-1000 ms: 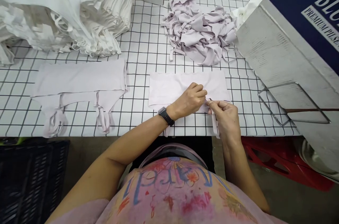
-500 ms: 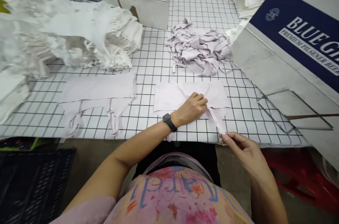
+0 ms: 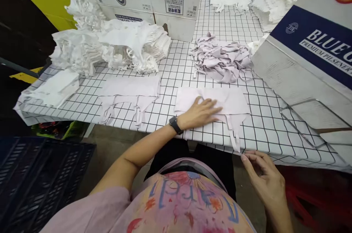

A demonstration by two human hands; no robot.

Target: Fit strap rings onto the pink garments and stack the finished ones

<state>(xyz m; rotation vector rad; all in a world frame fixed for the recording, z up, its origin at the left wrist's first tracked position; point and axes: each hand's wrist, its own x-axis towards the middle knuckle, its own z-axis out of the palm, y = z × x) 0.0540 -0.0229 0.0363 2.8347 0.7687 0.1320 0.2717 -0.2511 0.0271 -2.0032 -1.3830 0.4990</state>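
Observation:
A pale lilac strappy top [image 3: 233,102] lies flat at the table's front edge. My left hand [image 3: 202,113], with a dark watch on its wrist, rests on it with fingers spread. One shoulder strap [image 3: 232,134] of this top stretches toward me over the edge. At its tip, my right hand [image 3: 261,170] has thumb and fingertips pinched together; the bit between them is very small. To the left lies a similar lilac top [image 3: 129,88], its straps pointing toward me.
A heap of crumpled lilac pieces [image 3: 220,57] sits behind. White garment stacks [image 3: 132,42] stand at left, before a carton [image 3: 178,24]. Another carton [image 3: 302,75] with a wire frame [image 3: 313,102] leans in at right. A dark crate [image 3: 46,174] is below left.
My left hand has gone from bunched fingers to lying spread on the top. The right hand has drawn slightly toward me, down to the strap's tip. The view has shifted and shows more at left.

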